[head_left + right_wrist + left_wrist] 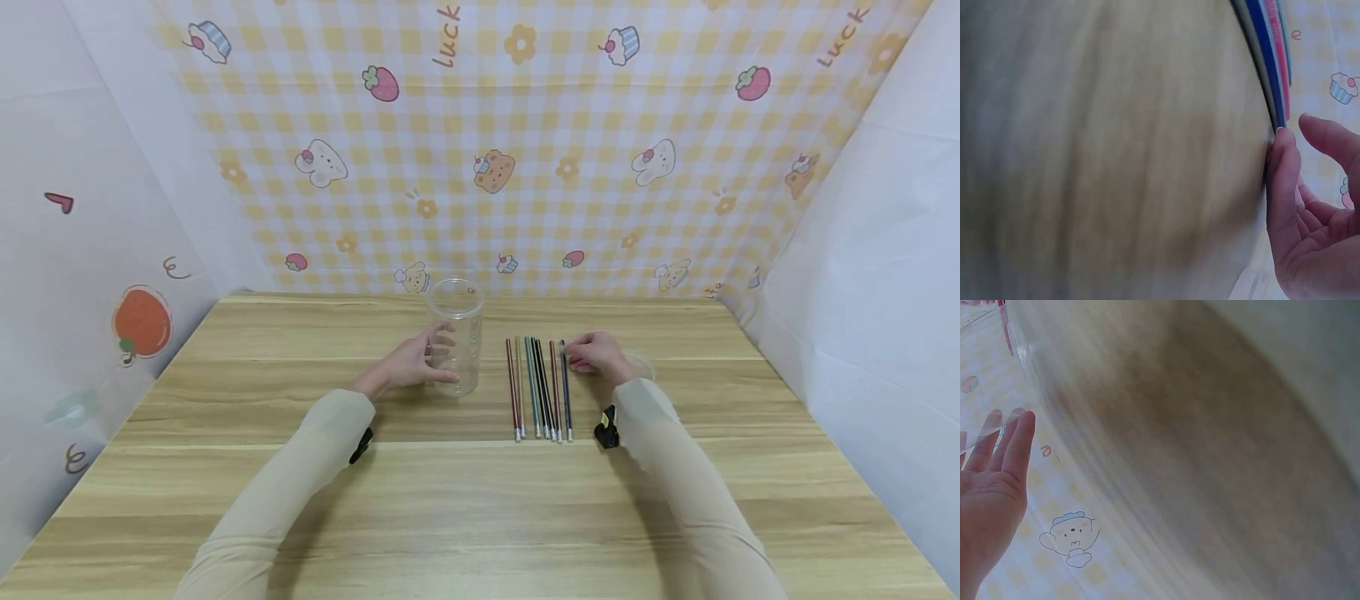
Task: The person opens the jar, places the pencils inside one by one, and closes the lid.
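A tall clear plastic jar (467, 354) stands upright on the table. My left hand (411, 360) holds its left side, thumb in front and fingers behind, seen through the plastic. In the left wrist view the fingers (1019, 447) look nearly straight beside a clear curved edge. To the jar's right lies a row of pencils (542, 392), eraser ends towards me. My right hand (596, 354) is at the far end of the rightmost, blue pencil (567, 396). In the right wrist view the index fingertip touches the blue pencil, with the thumb apart from it.
A clear round lid (643, 367) lies partly hidden behind the right wrist. The wooden table (480, 508) ends at a checked cloth backdrop (420, 167). White cloth walls (877, 250) stand on both sides.
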{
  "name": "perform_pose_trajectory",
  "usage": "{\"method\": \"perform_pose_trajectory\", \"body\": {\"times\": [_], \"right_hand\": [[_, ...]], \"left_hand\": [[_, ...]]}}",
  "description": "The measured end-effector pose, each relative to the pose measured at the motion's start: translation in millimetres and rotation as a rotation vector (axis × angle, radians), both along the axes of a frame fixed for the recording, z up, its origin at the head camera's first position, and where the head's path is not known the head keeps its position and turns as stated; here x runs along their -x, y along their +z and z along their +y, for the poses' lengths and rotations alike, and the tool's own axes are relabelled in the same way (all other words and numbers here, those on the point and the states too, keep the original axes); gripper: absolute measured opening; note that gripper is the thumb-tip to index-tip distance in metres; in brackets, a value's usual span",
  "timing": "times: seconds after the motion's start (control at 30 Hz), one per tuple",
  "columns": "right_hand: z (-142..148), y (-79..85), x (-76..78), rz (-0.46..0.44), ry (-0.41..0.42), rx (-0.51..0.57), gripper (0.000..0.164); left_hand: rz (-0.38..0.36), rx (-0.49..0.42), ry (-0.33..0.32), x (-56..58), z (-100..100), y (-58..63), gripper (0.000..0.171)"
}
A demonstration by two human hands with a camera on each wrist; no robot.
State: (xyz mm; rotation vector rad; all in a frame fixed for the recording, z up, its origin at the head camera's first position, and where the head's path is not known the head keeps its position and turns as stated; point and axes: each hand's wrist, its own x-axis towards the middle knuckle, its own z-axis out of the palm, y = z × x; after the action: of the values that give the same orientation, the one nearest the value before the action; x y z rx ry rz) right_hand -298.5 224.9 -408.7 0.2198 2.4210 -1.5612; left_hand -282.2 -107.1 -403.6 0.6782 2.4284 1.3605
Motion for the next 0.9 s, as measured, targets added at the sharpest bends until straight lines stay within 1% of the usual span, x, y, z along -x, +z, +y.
{"method": "perform_pose_trajectory", "body": {"times": [0.23,0.4,0.5,0.63,0.9], "right_hand": [[-3,-2.2,4.9,-0.008,0.004,-0.092,0.020],[-6,0.7,6.8,-0.023,0.018,-0.155,0.019],[-7,3.8,7.4,-0.029,0.030,-0.198,0.017],[-9,8.8,7.2,-0.030,0.045,-0.253,0.014],[-14,13.0,6.1,-0.019,0.059,-0.344,0.009]], "left_hand": [[-0.003,-0.006,0.007,-0.1,0,-0.7,0.077],[-0.010,-0.021,0.004,0.4,0,-1.1,0.081],[-0.002,-0.021,-0.002,0.7,-1,-0.9,0.083],[0.019,-0.006,-0.002,1.5,-1,-0.6,0.081],[0.025,0.010,-0.004,1.2,0,-0.1,0.080]]}}
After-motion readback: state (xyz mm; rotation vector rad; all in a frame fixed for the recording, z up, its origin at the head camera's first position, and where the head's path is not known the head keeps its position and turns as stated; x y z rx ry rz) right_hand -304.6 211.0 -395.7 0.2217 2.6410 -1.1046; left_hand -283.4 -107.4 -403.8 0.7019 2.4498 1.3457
